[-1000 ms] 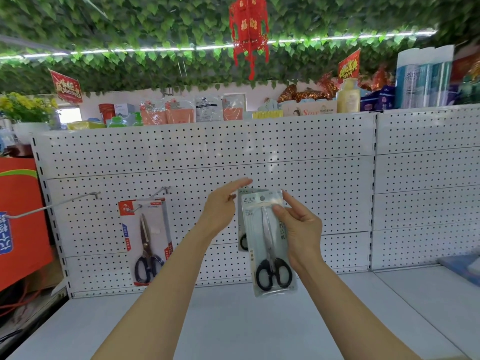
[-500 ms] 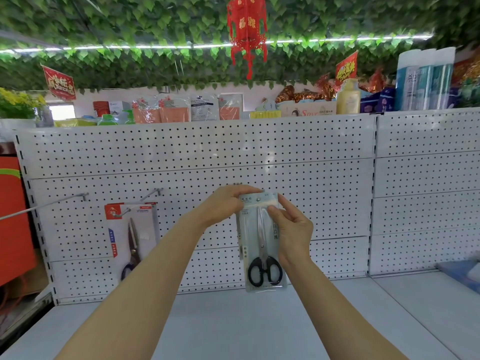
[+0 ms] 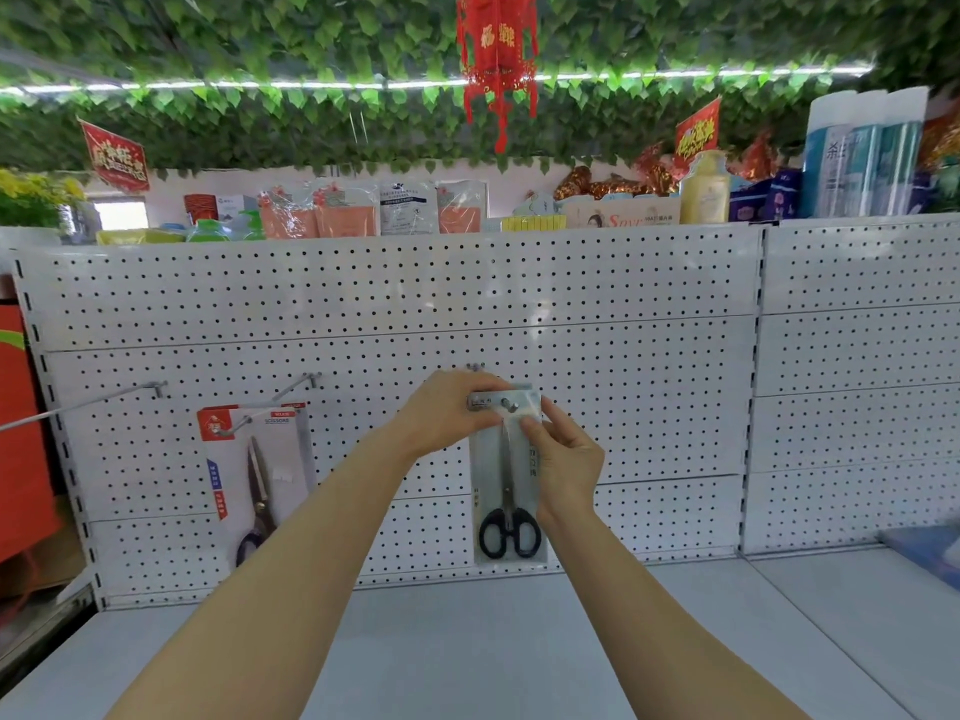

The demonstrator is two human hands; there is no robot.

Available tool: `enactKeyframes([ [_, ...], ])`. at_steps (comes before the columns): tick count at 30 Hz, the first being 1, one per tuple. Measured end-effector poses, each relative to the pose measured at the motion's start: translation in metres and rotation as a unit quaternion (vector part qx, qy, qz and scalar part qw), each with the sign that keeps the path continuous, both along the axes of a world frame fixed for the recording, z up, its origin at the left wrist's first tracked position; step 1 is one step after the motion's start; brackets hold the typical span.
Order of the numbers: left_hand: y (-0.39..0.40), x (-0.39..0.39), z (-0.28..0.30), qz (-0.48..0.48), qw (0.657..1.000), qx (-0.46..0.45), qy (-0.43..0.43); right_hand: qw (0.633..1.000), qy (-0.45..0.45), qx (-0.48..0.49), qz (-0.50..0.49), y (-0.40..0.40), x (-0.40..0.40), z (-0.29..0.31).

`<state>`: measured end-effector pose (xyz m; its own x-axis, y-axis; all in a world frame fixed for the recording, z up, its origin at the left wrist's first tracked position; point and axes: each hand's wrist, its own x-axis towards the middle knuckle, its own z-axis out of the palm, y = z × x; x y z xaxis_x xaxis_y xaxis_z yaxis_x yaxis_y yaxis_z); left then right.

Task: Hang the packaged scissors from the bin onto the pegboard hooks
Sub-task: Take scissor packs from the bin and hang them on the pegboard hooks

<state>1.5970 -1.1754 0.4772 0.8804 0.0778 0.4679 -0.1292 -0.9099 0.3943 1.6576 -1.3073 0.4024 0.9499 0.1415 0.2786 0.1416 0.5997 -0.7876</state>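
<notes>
A clear pack of black-handled scissors (image 3: 508, 504) hangs upright in front of the white pegboard (image 3: 395, 304). The tip of a hook (image 3: 511, 405) shows through the hole in the pack's top. My left hand (image 3: 448, 412) pinches the pack's top left corner. My right hand (image 3: 563, 462) grips its right edge just below the top. A second pack of scissors (image 3: 257, 480), with a red-cornered card, hangs on a hook at the left. The bin is out of view.
A bare long hook (image 3: 83, 405) sticks out of the pegboard at the far left. A white shelf (image 3: 467, 646) runs below the board. An orange panel (image 3: 23, 433) stands at the left edge. Goods line the top of the unit.
The pack has moved up and toward the pegboard, and the hook tip now shows through its top hole. My left hand, open at first, has closed on the top corner.
</notes>
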Motion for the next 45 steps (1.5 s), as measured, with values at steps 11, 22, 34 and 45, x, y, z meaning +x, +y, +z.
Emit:
enactKeyframes([
  [11, 0.006, 0.010, -0.008, 0.018, 0.999, 0.017, -0.025, 0.995, -0.038, -0.084, -0.040, 0.009, 0.019, -0.005],
  [22, -0.006, -0.028, -0.011, 0.057, 0.979, 0.163, -0.110, 0.800, -0.375, -0.375, -0.281, -0.060, -0.003, 0.009],
  [34, -0.125, -0.115, -0.080, 0.091, 0.962, 0.198, -0.166, 0.620, -0.490, -0.449, -0.416, -0.168, -0.077, -0.027],
  [45, -0.282, -0.123, -0.322, 0.023, 0.987, 0.158, 0.004, 0.615, -0.390, -0.608, -0.316, -0.333, -0.106, -0.264],
])
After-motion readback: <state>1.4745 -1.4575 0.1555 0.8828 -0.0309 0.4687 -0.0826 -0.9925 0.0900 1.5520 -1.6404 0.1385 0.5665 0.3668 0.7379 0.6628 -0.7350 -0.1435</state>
